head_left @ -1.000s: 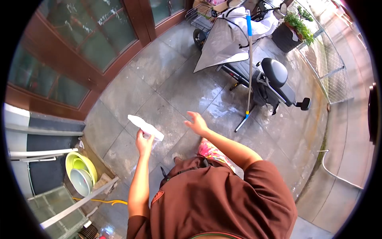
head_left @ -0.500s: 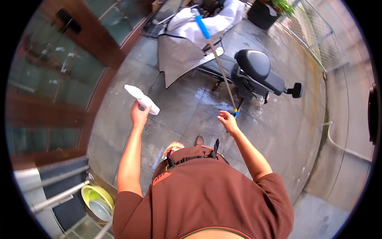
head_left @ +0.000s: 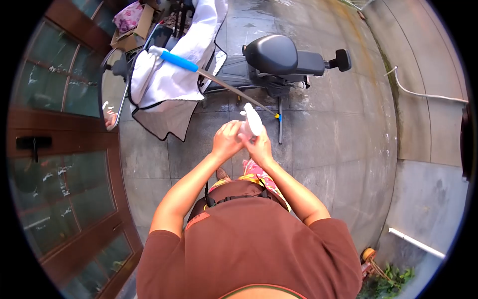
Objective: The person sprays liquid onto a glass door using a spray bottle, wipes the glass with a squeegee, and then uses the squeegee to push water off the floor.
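Observation:
A white object (head_left: 253, 119), which looks like a plastic bottle, is held upright between my two hands in front of my body. My left hand (head_left: 227, 141) wraps round its left side, fingers bent. On the other side my right hand (head_left: 260, 147) grips its lower part, with the thumb towards my left hand. Just beyond the bottle, a long pole (head_left: 234, 89) with a blue grip slants down to a squeegee-like head (head_left: 280, 119) on the paving.
An electric scooter (head_left: 274, 56) with a white-and-grey cover (head_left: 169, 82) stands ahead. Its mirror (head_left: 112, 92) is at the left, near a brown glazed door (head_left: 74, 128). A concrete wall (head_left: 423, 124) and a pale hose (head_left: 423, 94) are at the right.
My hands have come together, and my right hand now holds the white bottle too. The view has turned, bringing the scooter and pole closer and the basins out of sight.

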`<state>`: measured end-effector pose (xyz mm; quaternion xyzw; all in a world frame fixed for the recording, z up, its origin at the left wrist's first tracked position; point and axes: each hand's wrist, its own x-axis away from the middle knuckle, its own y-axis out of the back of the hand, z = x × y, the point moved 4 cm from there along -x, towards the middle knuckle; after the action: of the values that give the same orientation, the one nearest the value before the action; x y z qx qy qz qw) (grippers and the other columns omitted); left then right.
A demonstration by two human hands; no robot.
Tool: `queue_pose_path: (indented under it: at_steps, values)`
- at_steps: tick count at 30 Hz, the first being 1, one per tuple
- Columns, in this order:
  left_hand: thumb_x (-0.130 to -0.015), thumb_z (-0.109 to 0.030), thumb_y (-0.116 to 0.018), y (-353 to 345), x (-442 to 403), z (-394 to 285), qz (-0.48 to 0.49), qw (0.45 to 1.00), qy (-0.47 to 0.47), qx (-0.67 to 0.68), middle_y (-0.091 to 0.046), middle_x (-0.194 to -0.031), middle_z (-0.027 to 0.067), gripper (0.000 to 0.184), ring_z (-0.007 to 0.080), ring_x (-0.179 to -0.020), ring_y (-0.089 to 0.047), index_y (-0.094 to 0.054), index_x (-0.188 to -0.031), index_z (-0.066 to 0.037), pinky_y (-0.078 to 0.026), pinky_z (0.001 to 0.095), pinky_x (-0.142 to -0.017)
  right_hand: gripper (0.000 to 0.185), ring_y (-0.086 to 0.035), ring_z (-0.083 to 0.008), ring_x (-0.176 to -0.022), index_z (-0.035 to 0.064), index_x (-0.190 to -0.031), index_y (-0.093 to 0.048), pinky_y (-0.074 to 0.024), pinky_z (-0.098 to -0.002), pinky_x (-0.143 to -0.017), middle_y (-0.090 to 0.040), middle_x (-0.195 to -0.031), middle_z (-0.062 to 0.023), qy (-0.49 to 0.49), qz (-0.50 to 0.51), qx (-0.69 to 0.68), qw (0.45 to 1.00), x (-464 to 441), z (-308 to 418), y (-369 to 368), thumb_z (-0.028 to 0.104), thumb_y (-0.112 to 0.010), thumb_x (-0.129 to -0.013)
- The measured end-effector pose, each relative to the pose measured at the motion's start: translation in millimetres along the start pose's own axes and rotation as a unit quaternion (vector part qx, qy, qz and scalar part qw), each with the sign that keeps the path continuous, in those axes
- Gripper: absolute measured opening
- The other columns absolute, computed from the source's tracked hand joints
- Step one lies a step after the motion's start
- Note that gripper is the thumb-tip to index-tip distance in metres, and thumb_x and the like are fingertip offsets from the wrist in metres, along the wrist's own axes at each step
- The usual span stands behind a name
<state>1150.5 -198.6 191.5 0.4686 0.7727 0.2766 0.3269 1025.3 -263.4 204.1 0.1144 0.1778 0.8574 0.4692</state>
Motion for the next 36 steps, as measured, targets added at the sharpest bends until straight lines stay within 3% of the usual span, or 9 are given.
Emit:
queue_pose_path:
  at_steps: [1, 5, 9, 11, 15, 18, 24, 31, 36]
  values:
    - [-0.069, -0.026, -0.075, -1.9, -18.7, -9.5, 0.012, 1.0, -0.023, 0.001, -0.063, -0.117, 0.014, 0.052, 0.0322, -0.109, -0.061, -0.062, -0.115, -0.005, -0.049, 0.0403, -0.093, 0.055, -0.066, -0.0291, -0.094, 0.0026, -0.12, -0.056, -0.0513, -0.0377, -0.081, -0.065, -0.107, -0.0151, -0.067, -0.045, -0.048, 0.996, -11.7, -6.1, 7.1, 0.031, -0.078, -0.079]
    - [-0.071, -0.019, -0.075, -37.1, -74.9, -3.0, 0.025, 0.999, -0.033, 0.033, -0.056, -0.129, 0.0156, 0.06, 0.0335, -0.12, -0.054, -0.056, -0.126, -0.007, -0.047, 0.0407, -0.099, 0.038, -0.068, -0.0287, -0.094, 0.0032, -0.107, -0.065, -0.0519, -0.0369, -0.082, -0.068, -0.101, -0.0139, 0.009, -0.113, -0.035, 0.993, -78.1, -29.3, 30.5, 0.026, -0.078, -0.079]
    - [-0.073, -0.026, -0.079, -52.1, -113.5, 30.3, 0.077, 0.991, 0.099, 0.044, -0.054, -0.133, 0.0151, 0.069, 0.0347, -0.123, -0.051, -0.051, -0.135, -0.011, -0.045, 0.0418, -0.101, 0.041, -0.063, -0.031, -0.101, 0.0055, -0.113, -0.064, -0.0509, -0.0374, -0.086, -0.062, -0.114, -0.0139, 0.057, -0.099, 0.026, 0.993, -165.5, -41.1, 32.6, 0.023, -0.077, -0.079]
    - [-0.076, -0.027, -0.078, -73.4, -102.1, 81.4, 0.088, 0.976, 0.189, 0.06, -0.054, -0.132, 0.0158, 0.069, 0.0301, -0.115, -0.058, -0.05, -0.136, -0.009, -0.047, 0.0382, -0.097, 0.043, -0.061, -0.0321, -0.105, 0.0064, -0.116, -0.062, -0.0503, -0.0385, -0.088, -0.059, -0.118, -0.0142, 0.096, -0.101, 0.055, 0.989, -210.0, -60.4, 18.9, 0.022, -0.077, -0.079]
    - [-0.081, -0.025, -0.077, -69.8, -96.4, 129.5, 0.017, 0.88, 0.435, 0.191, -0.055, -0.132, 0.0157, 0.067, 0.0212, -0.105, -0.061, -0.047, -0.137, -0.004, -0.05, 0.0321, -0.09, 0.05, -0.056, -0.0288, -0.114, 0.003, -0.122, -0.056, -0.0437, -0.0358, -0.098, -0.053, -0.123, -0.0131, 0.059, -0.001, 0.013, 0.998, -291.6, -88.1, -34.3, 0.023, -0.076, -0.081]
    - [-0.085, -0.025, -0.073, -61.7, -105.7, 138.2, -0.065, 0.836, 0.484, 0.248, -0.056, -0.128, 0.0161, 0.065, 0.0185, -0.106, -0.059, -0.045, -0.137, 0.002, -0.05, 0.0324, -0.089, 0.051, -0.054, -0.032, -0.114, 0.0046, -0.124, -0.055, -0.0437, -0.0375, -0.098, -0.053, -0.123, -0.0151, 0.04, 0.042, 0.002, 0.998, -339.4, -130.2, -90.5, 0.021, -0.075, -0.081]
    - [-0.096, -0.019, -0.059, -46.1, -135.5, 132.3, -0.186, 0.776, 0.501, 0.336, -0.052, -0.136, 0.0128, 0.05, 0.018, -0.115, -0.055, -0.042, -0.14, -0.002, -0.043, 0.0324, -0.098, 0.055, -0.053, -0.0355, -0.111, 0.0145, -0.124, -0.056, -0.0453, -0.0432, -0.094, -0.052, -0.119, -0.015, -0.079, -0.001, 0.066, 0.995, -416.5, -216.2, -173.1, 0.016, -0.079, -0.075]
    - [-0.098, -0.016, -0.055, -50.6, -134.1, 138.4, -0.197, 0.752, 0.518, 0.357, -0.063, -0.119, 0.0143, 0.031, 0.0194, -0.111, -0.058, -0.054, -0.124, 0.001, -0.043, 0.0328, -0.099, 0.064, -0.051, -0.0372, -0.112, 0.0166, -0.125, -0.055, -0.0437, -0.0432, -0.097, -0.048, -0.12, -0.0168, -0.059, -0.098, 0.074, 0.991, -480.1, -280.0, -221.2, -0.001, -0.077, -0.067]
    - [-0.097, -0.012, -0.055, -48.6, -136.6, 138.2, -0.202, 0.758, 0.501, 0.364, -0.064, -0.117, 0.0141, 0.029, 0.0202, -0.111, -0.059, -0.055, -0.122, 0.002, -0.042, 0.0343, -0.101, 0.062, -0.054, -0.0357, -0.11, 0.0199, -0.131, -0.053, -0.0464, -0.0421, -0.094, -0.049, -0.122, -0.0164, -0.071, -0.093, 0.097, 0.988, -489.8, -313.3, -228.3, 0.016, -0.08, -0.075]
